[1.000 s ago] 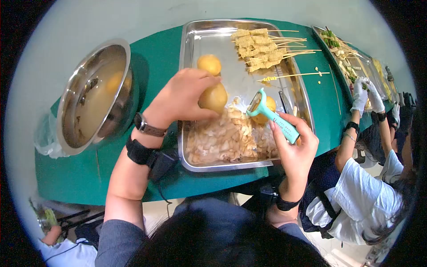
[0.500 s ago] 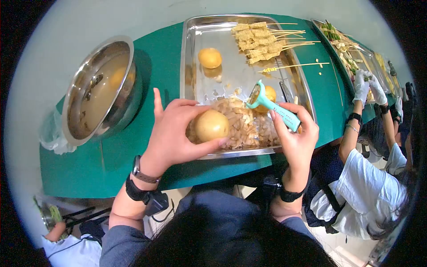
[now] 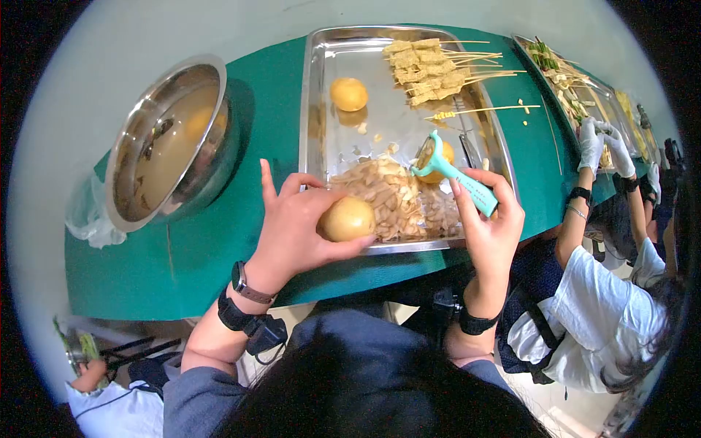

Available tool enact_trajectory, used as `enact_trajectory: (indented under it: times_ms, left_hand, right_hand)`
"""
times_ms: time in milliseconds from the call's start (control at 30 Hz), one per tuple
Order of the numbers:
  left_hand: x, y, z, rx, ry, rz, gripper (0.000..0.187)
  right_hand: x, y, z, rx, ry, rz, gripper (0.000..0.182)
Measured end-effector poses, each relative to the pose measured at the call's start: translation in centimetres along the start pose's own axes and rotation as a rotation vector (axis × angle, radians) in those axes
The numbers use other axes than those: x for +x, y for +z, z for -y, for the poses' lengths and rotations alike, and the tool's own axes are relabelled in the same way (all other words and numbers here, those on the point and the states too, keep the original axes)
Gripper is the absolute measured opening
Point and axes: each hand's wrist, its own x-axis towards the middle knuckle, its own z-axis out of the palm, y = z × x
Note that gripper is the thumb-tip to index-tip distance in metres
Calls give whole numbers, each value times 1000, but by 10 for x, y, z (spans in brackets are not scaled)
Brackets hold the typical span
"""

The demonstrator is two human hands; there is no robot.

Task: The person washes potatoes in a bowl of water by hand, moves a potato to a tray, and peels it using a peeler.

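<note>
My left hand (image 3: 296, 223) grips a yellow-brown potato (image 3: 348, 219) between thumb and fingers, above the near edge of the metal tray (image 3: 315, 139). In my right hand (image 3: 491, 226) is a turquoise peeler (image 3: 467, 186), its blade end pointing up and to the left. The peeler's blade is apart from the potato. Beneath and between both hands lies a heap of peelings (image 3: 398, 201) in the tray. Partly behind the peeler rests another potato (image 3: 444, 157). One more potato (image 3: 349, 95) sits farther back in the tray.
A steel bowl (image 3: 219, 139) of cloudy water stands tilted at left, beside a plastic bag (image 3: 93, 215). Skewered food (image 3: 427, 69) lies at the tray's back right, near a knife (image 3: 469, 151). At right, a co-worker's gloved hands (image 3: 602, 142) work over another tray (image 3: 526, 47).
My left hand and the potato have shifted slightly down, toward me. The peeler has moved slightly right. Both hands keep their hold.
</note>
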Motion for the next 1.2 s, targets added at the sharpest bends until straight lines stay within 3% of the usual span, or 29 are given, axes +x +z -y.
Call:
enact_trajectory:
  times_ms: [267, 467, 700, 867, 1000, 1100, 1200]
  left_hand:
    - [-3, -5, 3, 57, -7, -21, 48]
    - [-9, -3, 10, -2, -63, -52, 43]
    - [-7, 3, 12, 25, -84, -111, 32]
    - [-6, 16, 16, -35, -153, -200, 26]
    - [-7, 23, 11, -72, -183, -217, 25]
    - [-10, 22, 11, -98, -182, -171, 26]
    - [-19, 21, 15, -117, -190, -192, 27]
  right_hand:
    - [-3, 2, 0, 101, 35, 43, 18]
    - [2, -3, 1, 350, 257, 184, 20]
    - [11, 6, -1, 529, 286, 273, 16]
    - [12, 28, 1, 513, 276, 131, 18]
    - [7, 40, -5, 457, 274, 207, 20]
    - [2, 46, -13, 463, 190, 130, 27]
    - [-1, 42, -1, 567, 312, 104, 29]
